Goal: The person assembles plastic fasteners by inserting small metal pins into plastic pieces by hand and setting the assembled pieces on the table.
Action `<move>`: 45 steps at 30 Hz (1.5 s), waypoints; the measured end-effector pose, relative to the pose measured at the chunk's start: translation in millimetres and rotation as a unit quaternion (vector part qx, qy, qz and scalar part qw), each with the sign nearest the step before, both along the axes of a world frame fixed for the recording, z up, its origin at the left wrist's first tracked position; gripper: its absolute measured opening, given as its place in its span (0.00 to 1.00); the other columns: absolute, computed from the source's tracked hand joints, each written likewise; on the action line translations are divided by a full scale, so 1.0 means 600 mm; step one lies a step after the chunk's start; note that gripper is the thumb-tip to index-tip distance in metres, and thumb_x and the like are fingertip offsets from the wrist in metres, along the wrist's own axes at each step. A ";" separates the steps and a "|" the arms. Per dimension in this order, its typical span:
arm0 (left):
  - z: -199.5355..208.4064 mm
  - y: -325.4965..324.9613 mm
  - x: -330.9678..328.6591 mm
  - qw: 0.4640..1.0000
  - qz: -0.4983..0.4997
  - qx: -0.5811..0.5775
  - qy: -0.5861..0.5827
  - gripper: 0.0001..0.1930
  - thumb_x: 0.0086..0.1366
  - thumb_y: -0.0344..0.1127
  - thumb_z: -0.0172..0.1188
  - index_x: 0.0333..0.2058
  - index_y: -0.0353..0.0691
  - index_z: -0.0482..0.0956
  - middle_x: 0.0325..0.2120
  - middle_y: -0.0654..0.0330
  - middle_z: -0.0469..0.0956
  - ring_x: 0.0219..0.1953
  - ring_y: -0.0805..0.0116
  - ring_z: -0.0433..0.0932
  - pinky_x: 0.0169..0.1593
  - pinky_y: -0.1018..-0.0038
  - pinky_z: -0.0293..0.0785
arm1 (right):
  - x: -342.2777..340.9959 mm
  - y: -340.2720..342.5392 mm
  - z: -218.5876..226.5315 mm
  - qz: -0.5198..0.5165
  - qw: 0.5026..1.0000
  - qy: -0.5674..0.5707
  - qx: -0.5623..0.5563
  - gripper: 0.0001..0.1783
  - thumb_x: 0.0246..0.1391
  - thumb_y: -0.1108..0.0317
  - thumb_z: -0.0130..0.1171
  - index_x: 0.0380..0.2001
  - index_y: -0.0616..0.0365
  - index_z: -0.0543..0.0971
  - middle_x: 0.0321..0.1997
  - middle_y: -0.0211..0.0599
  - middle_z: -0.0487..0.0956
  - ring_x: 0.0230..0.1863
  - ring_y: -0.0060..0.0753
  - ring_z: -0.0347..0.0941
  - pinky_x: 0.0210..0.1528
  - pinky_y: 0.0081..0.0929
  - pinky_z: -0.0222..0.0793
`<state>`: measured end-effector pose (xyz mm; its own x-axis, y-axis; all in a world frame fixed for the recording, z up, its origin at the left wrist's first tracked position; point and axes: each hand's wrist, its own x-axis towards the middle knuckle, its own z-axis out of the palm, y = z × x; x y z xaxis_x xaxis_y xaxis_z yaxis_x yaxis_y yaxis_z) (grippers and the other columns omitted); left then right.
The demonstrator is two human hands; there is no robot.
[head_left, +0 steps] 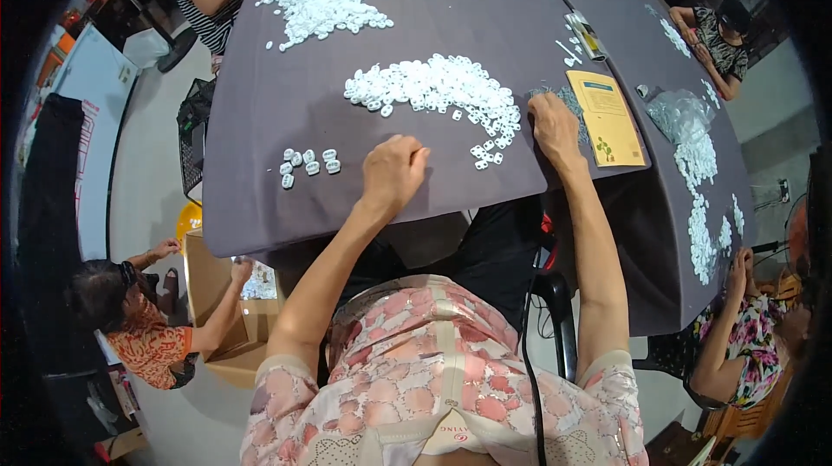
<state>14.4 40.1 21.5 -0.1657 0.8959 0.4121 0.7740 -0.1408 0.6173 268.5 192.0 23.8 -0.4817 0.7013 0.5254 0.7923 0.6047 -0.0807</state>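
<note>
My left hand (394, 173) is closed in a loose fist above the grey tablecloth; whatever may be inside it is hidden. Just beyond it spreads a curved heap of small white plastic pieces (433, 85), some showing two dark holes. To the left of that hand, several assembled-looking white pieces (310, 160) stand in short rows. My right hand (556, 128) rests at the edge of a pile of tiny grey metal bits (568, 106), its fingers curled together and their tips mostly hidden. A few loose white pieces (487, 154) lie between my hands.
A yellow booklet (607, 119) lies right of the metal bits, with a clear packet (587, 35) beyond it. Another white heap (325, 11) sits farther back. A plastic bag (680, 115) lies at the right. Co-workers sit around the table; one reaches over a cardboard box (206, 280) at left.
</note>
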 end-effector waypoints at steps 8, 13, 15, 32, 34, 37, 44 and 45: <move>-0.011 0.110 0.049 1.000 -0.008 0.011 -0.003 0.07 0.56 0.33 0.57 0.33 0.41 0.79 0.29 0.50 0.75 0.33 0.50 0.75 0.36 0.59 0.71 | 0.020 -0.009 -0.009 -0.010 0.999 0.034 -0.036 0.06 0.48 0.75 0.51 0.29 0.56 0.78 0.29 0.41 0.75 0.34 0.47 0.74 0.34 0.38 0.69; -0.011 0.135 0.063 0.997 -0.006 -0.051 0.053 0.07 0.56 0.34 0.58 0.32 0.41 0.79 0.29 0.50 0.75 0.34 0.49 0.76 0.37 0.58 0.72 | 0.014 -0.027 0.000 -0.001 0.995 0.071 -0.072 0.06 0.48 0.75 0.52 0.28 0.55 0.78 0.28 0.40 0.75 0.33 0.46 0.74 0.33 0.38 0.69; -0.010 0.137 0.064 0.996 -0.010 -0.059 0.059 0.05 0.57 0.33 0.58 0.31 0.41 0.79 0.30 0.50 0.75 0.33 0.48 0.76 0.37 0.59 0.72 | 0.016 -0.031 -0.001 0.039 0.991 0.088 -0.089 0.06 0.47 0.75 0.53 0.28 0.55 0.77 0.28 0.39 0.74 0.33 0.46 0.74 0.33 0.38 0.69; -0.013 0.003 0.021 0.931 -0.075 -0.107 -0.341 0.08 0.59 0.30 0.54 0.36 0.34 0.77 0.23 0.60 0.76 0.22 0.74 0.72 0.27 0.77 0.68 | 0.022 -0.041 -0.010 0.053 0.886 0.365 -0.281 0.07 0.49 0.77 0.57 0.34 0.63 0.77 0.28 0.28 0.78 0.30 0.17 0.70 0.33 0.18 0.67; -0.007 0.002 0.030 0.929 -0.084 -0.080 -0.352 0.09 0.59 0.30 0.55 0.36 0.33 0.78 0.24 0.61 0.76 0.21 0.76 0.72 0.26 0.78 0.68 | 0.004 -0.062 0.004 0.076 0.845 0.400 -0.346 0.08 0.49 0.77 0.57 0.35 0.62 0.77 0.28 0.26 0.77 0.29 0.15 0.70 0.32 0.16 0.66; 0.019 0.014 0.063 0.903 -0.125 -0.116 -0.395 0.09 0.58 0.31 0.57 0.34 0.32 0.79 0.25 0.60 0.77 0.19 0.77 0.72 0.24 0.79 0.68 | -0.025 -0.093 0.005 0.124 0.758 0.444 -0.462 0.09 0.49 0.76 0.60 0.36 0.60 0.76 0.27 0.22 0.75 0.26 0.11 0.67 0.28 0.12 0.62; -0.013 0.034 0.095 0.875 -0.162 -0.114 -0.442 0.08 0.59 0.33 0.60 0.32 0.34 0.79 0.21 0.67 0.75 0.17 0.84 0.67 0.20 0.85 0.62 | -0.062 -0.131 0.001 0.154 0.693 0.483 -0.513 0.10 0.50 0.77 0.59 0.37 0.63 0.74 0.27 0.26 0.76 0.24 0.14 0.68 0.26 0.14 0.64; -0.019 0.036 0.099 0.875 -0.160 -0.115 -0.442 0.08 0.59 0.33 0.60 0.32 0.34 0.79 0.21 0.67 0.75 0.17 0.84 0.67 0.20 0.85 0.62 | -0.062 -0.133 -0.001 0.146 0.698 0.485 -0.505 0.09 0.50 0.77 0.59 0.37 0.62 0.74 0.27 0.26 0.76 0.25 0.14 0.68 0.27 0.13 0.64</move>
